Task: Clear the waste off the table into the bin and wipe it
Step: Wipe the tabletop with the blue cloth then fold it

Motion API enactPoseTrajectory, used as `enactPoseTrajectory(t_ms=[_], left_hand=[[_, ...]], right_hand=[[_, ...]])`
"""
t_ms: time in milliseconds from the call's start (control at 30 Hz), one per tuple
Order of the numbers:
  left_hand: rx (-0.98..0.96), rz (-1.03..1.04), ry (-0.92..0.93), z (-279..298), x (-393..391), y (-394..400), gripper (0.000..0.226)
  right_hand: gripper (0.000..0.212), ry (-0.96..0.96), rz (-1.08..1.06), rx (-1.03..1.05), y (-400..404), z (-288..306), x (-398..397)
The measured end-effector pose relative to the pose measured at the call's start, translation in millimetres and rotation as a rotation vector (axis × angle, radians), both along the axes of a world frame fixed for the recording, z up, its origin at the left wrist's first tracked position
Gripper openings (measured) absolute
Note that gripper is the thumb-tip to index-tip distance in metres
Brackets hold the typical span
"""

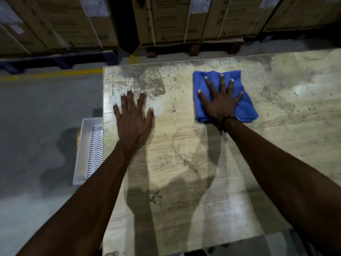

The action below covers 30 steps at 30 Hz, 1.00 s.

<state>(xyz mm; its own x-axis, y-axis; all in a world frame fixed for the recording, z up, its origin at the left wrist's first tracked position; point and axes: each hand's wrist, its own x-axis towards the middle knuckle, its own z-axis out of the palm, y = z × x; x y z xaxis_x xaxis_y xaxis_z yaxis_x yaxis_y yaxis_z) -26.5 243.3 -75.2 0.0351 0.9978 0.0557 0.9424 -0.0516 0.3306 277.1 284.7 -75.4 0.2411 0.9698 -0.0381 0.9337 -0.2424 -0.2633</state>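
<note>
— Waste was gone from the table (184, 163), as far as the view went; nothing loose lay on the top. The far right stretch ran out of frame, so I couldn't vouch for that part.

— And the wiping?

— Under way, I'd judge. The right hand (220, 104) lay flat with fingers spread on the cloth (245, 108), pressing it to the top near the far edge, right of centre. Stains and scuffs showed across most of the surface, heavy ones at the far left corner.

— What was the left hand doing?

— The left hand (133, 119) was flat on bare tabletop near the left edge, fingers spread, holding nothing. Bracing, probably.

— The bin?

— A white tray (81, 154) sat on the floor just beside the left edge; whether that served as the bin, I couldn't tell.

— So what was left?

— Most of the wiping, by the look of those marks.
</note>
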Motion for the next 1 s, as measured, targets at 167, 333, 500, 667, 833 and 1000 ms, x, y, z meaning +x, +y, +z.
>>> enactPoseTrajectory(t_ms=[167,333,500,667,833,1000], left_hand=[[0.003,0.037,0.017,-1,-2,38,0.069],[0.026,0.076,0.058,-4,-1,40,0.072],[0.048,0.083,0.05,-1,1,38,0.068],[0.053,0.086,0.034,-2,0,40,0.069],[0.081,0.089,0.036,-3,-1,39,0.069],[0.068,0.083,0.03,-1,0,38,0.068]], right_hand=[[0.074,-0.088,0.293,0.074,16,-9,-80],[0.069,-0.103,0.52,0.123,44,-12,-69],[0.069,0.027,0.064,-0.007,114,1,-29],[0.072,-0.028,0.245,0.017,113,-2,-117],[0.071,-0.054,0.486,0.086,88,-5,-123],[0.069,0.011,0.054,0.026,95,0,-43]])
